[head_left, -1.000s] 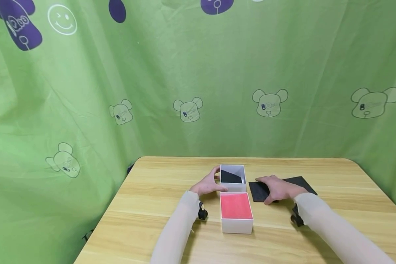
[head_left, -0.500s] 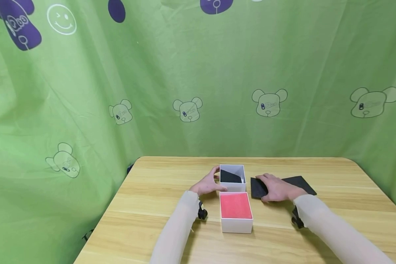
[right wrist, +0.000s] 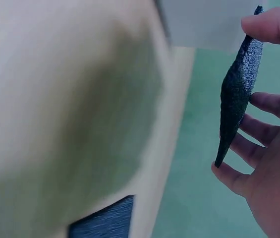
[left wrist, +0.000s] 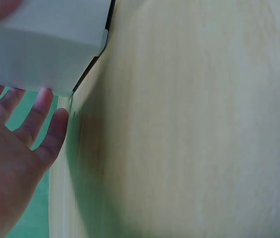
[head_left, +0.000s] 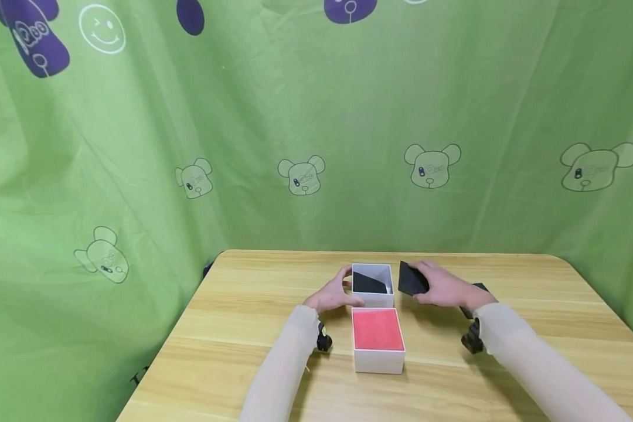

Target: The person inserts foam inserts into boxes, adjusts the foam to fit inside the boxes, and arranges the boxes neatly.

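My left hand [head_left: 333, 294] grips an open white box [head_left: 378, 300] from its left side, thumb at the front wall and fingers at the back. Inside that box a black piece [head_left: 368, 283] leans at a slant. To the right, my right hand [head_left: 445, 287] holds a black foam sheet [head_left: 411, 280] by opposite edges, raised over the table and tilted. In the right wrist view the sheet [right wrist: 236, 89] appears edge-on and slightly bowed, pinched between thumb and fingertips.
A second white box [head_left: 378, 361], topped by a red sheet [head_left: 377, 329], stands directly in front of the first. Another black sheet [head_left: 481, 286] lies on the wooden table [head_left: 253, 328], partly behind my right wrist. A green curtain [head_left: 358, 117] hangs behind the table.
My right hand has lifted one black sheet off the table, moving it slightly away from me and tilting it. The left hand and both boxes have stayed put.
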Action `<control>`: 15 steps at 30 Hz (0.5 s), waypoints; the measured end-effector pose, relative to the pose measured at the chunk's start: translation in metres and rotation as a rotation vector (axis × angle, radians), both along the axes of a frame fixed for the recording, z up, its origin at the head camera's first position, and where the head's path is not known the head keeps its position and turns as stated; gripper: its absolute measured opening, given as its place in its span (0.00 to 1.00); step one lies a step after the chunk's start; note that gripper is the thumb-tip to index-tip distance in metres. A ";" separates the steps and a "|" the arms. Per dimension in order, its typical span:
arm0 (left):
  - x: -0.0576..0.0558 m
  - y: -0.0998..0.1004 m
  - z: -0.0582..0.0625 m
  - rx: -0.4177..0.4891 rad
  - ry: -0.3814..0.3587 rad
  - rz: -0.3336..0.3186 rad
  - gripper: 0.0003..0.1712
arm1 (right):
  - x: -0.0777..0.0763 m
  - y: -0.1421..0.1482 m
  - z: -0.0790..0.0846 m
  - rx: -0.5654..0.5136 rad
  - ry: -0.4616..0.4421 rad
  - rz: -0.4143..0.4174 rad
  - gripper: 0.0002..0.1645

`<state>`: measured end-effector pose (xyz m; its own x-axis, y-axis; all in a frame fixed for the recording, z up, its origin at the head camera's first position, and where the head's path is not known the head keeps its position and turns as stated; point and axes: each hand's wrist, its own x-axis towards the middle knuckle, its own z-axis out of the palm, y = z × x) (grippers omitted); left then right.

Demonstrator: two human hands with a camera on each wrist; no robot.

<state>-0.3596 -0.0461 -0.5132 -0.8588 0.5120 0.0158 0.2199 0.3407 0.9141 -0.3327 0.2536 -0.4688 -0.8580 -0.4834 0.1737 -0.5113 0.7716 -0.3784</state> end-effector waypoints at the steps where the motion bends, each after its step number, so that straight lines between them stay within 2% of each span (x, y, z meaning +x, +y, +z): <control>1: 0.000 0.000 0.000 -0.002 0.001 0.000 0.58 | -0.001 -0.002 0.004 -0.015 0.001 0.004 0.48; 8: -0.003 -0.001 -0.004 -0.002 0.003 0.007 0.59 | -0.004 -0.021 0.029 -0.037 0.014 0.014 0.48; 15: -0.005 -0.001 -0.004 0.026 0.007 -0.017 0.58 | -0.006 -0.046 0.040 -0.014 -0.008 0.045 0.49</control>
